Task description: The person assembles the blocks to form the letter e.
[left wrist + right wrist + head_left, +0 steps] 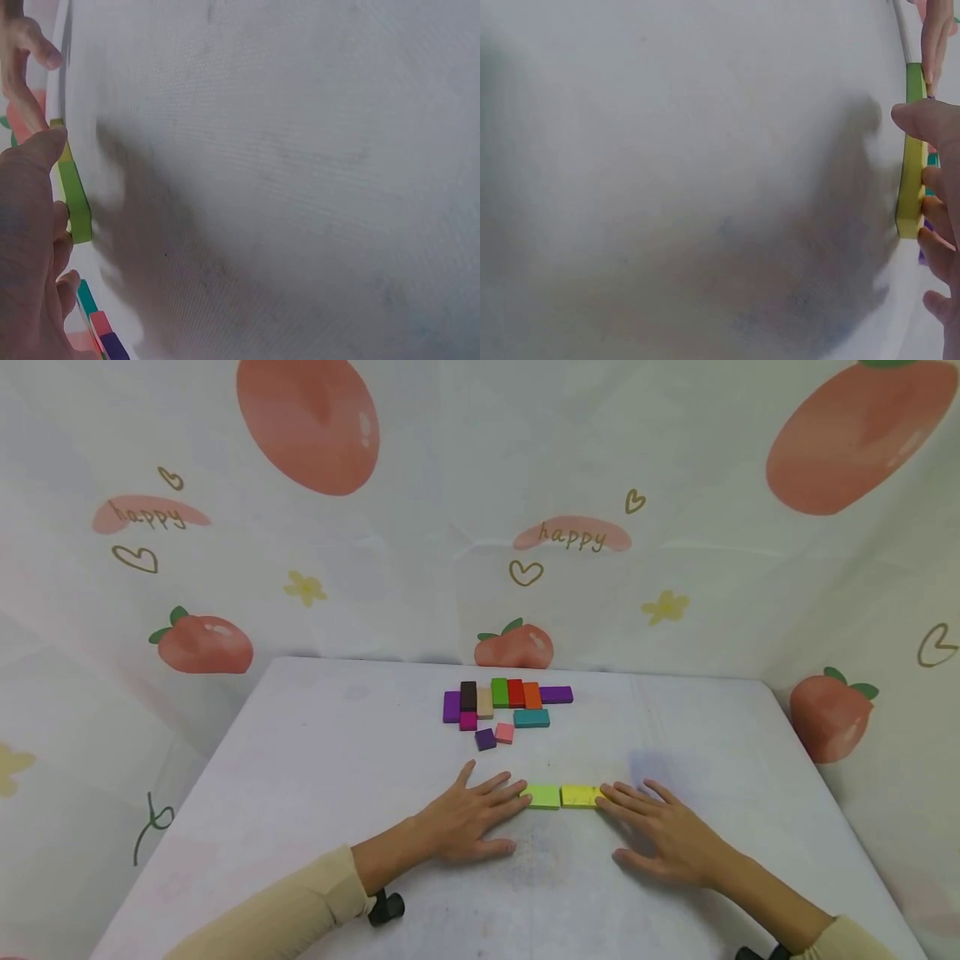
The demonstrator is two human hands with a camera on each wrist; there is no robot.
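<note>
Head view: at the far left a beige sleeve (300, 902) leads to the left hand (472, 822), which lies low over a white tabletop (337, 760), palm down, fingers extended and spread, thumb toward the wearer. It grips nothing; its fingertips touch the left end of a light green rectangular block (543, 797).

Beyond this hand, well apart from it, sits a cluster of blocks. From the left come a purple rectangular block (452, 707), a dark brown rectangular block (468, 696) with a small magenta block (468, 721) at its near end, a tan rectangular block (485, 703), a small dark purple block (486, 739) set askew, a green rectangular block (500, 692), a small pink block (505, 733), a red rectangular block (516, 693), a teal rectangular block (532, 718) lying crosswise, an orange rectangular block (532, 695) and a long violet block (557, 695).

Nearer the wearer, the light green block lies end to end with a yellow rectangular block (580, 797) on its right, a thin dark line between them. The right hand (667, 835) touches the yellow block's right end with its fingertips, fingers extended, thumb apart, gripping nothing.
</note>
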